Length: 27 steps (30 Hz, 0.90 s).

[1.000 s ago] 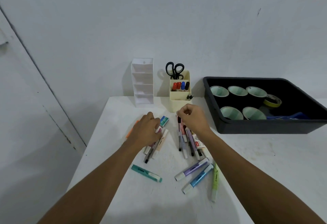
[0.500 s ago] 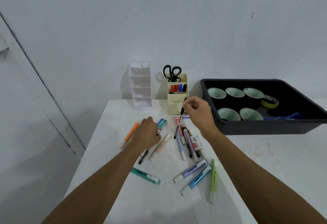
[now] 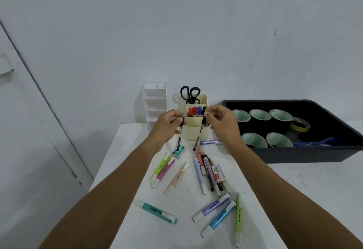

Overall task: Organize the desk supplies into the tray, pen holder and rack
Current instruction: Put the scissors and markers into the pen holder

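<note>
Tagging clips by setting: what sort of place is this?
Likely a home or office desk corner: white table against a bare wall, cream pen holder with scissors, black tray of tape rolls.

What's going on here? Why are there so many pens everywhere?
Someone is tidying a messy white table. The left hand pinches a black pen by its top, and the right hand pinches a second black pen the same way, both just in front of the cream pen holder, where scissors and markers stand. Pastel highlighters lie scattered, not yet put away. The black tray holds tape rolls.
</note>
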Each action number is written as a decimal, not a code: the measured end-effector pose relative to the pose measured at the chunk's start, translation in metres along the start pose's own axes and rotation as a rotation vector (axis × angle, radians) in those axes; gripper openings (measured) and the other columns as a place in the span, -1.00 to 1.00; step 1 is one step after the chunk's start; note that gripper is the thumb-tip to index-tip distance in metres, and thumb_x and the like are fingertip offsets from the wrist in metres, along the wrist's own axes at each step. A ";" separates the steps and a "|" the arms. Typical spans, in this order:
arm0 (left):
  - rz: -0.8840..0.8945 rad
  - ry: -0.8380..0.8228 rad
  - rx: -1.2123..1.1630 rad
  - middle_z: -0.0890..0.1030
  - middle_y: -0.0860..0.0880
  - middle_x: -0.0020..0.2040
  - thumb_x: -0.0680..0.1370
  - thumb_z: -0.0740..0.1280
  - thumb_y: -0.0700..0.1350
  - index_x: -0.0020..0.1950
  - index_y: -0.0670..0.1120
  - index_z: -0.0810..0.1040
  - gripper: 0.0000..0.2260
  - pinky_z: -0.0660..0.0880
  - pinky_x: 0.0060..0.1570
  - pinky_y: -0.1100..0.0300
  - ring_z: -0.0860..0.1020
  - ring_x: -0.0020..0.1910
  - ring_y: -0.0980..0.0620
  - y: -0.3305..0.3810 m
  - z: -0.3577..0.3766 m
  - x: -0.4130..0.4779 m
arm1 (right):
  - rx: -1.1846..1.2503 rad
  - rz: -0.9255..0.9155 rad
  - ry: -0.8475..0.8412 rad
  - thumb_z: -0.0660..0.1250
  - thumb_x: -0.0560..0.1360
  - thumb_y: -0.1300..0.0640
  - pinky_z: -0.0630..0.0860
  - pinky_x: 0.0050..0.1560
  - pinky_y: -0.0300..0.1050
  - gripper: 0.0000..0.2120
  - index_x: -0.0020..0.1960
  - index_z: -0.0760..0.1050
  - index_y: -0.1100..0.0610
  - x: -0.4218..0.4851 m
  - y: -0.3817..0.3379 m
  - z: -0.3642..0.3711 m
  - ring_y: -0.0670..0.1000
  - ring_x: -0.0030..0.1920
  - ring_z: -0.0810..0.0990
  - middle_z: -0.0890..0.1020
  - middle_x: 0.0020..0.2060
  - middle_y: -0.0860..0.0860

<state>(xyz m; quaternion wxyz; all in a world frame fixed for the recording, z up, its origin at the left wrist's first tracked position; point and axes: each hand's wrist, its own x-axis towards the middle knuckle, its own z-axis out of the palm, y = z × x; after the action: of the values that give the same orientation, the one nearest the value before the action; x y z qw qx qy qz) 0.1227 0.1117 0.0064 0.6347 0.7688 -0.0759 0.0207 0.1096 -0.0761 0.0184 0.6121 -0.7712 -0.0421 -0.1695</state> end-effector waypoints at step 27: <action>0.209 0.136 0.069 0.63 -0.01 -0.14 0.48 0.46 -0.23 -0.13 -0.07 0.54 -0.88 0.63 -0.01 0.00 0.66 -0.10 -0.01 -0.009 0.029 0.047 | -0.172 -0.189 0.086 0.40 0.51 0.17 0.51 -0.10 -0.35 -0.95 -0.05 0.57 0.04 0.042 0.016 -0.007 -0.25 -0.16 0.57 0.62 -0.20 -0.19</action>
<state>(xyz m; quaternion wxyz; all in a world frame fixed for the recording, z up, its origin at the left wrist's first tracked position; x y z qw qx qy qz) 0.1686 0.0810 -0.0018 0.6058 0.7749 -0.1118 0.1413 0.1523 -0.0924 0.0180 0.5262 -0.8055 -0.0734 -0.2625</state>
